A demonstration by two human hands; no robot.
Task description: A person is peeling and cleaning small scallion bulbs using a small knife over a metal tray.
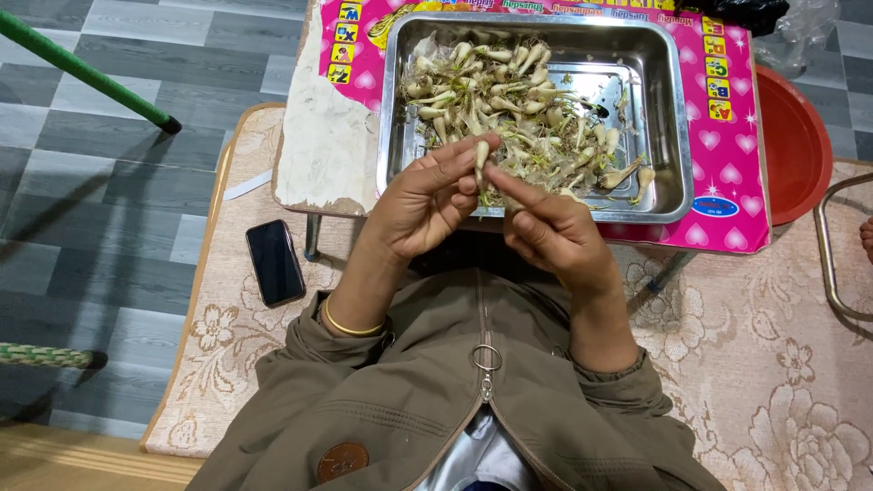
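A steel rectangular tray (668,136) sits on a small pink table (737,195) and holds a pile of several small pale bulbs with stringy roots (509,100). My left hand (423,195) pinches one small pale bulb (481,159) upright at the tray's near rim. My right hand (550,227) is beside it, forefinger and thumb stretched out and touching the lower end of that same bulb. Both hands hover over the tray's front edge, above my lap in an olive zipped jacket.
A dark phone (275,262) lies on the floral beige mat (773,364) to my left. A red round lid (796,141) sticks out behind the table on the right. A green pole (86,68) crosses the grey tiled floor. A metal frame (832,245) curves at far right.
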